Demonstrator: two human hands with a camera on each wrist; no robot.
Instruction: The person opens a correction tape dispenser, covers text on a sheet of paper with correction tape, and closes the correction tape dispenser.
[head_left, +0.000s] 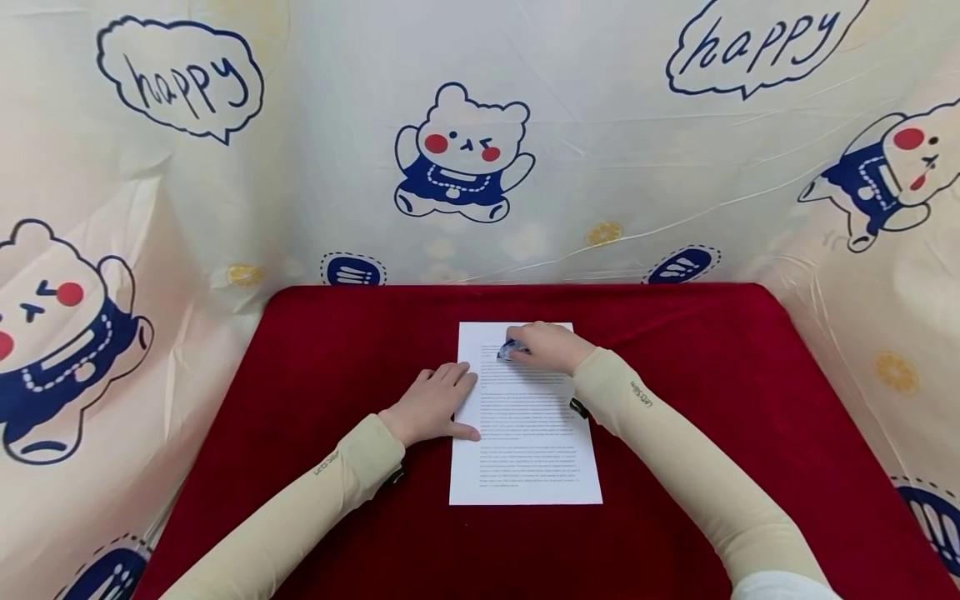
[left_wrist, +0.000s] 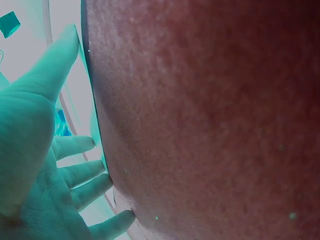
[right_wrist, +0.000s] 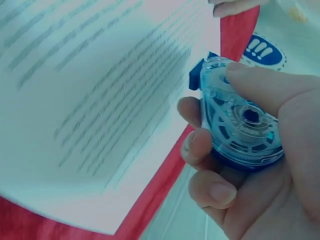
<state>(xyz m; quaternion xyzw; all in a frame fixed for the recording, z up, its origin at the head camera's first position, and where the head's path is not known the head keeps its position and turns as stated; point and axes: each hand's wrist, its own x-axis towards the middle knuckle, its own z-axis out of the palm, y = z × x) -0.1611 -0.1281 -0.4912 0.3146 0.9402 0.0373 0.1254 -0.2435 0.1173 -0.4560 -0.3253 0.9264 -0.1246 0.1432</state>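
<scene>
Three sides of a bear-printed fabric backdrop (head_left: 322,192) stood around a red-clothed worktop (head_left: 337,333). Two cream sleeves (head_left: 690,462) reached in over it from the near side. Between them one printed sheet (head_left: 525,417) lay flat, about midway between the worktop's left and right edges and toward its far edge. The work looked to be at an early stage, judging by where the tool hung among the uppermost lines: paper and tool were in place, while the lower paragraphs showed plain print with no covering strip that could be made out, so most of any correcting seemed left to do. Whether a strip lay at the top was too small to tell. The left hand (head_left: 431,406), fingers extended and grasping nothing, rested along the sheet's left edge, thumb on the page. The right hand (head_left: 553,346) grasped a correction tape dispenser (right_wrist: 241,130) over the sheet's upper part, thumb on its clear face, fingers curled behind, closed only as far as the casing allowed. Its blue tip (right_wrist: 196,76) sat near the print; contact could not be told.
</scene>
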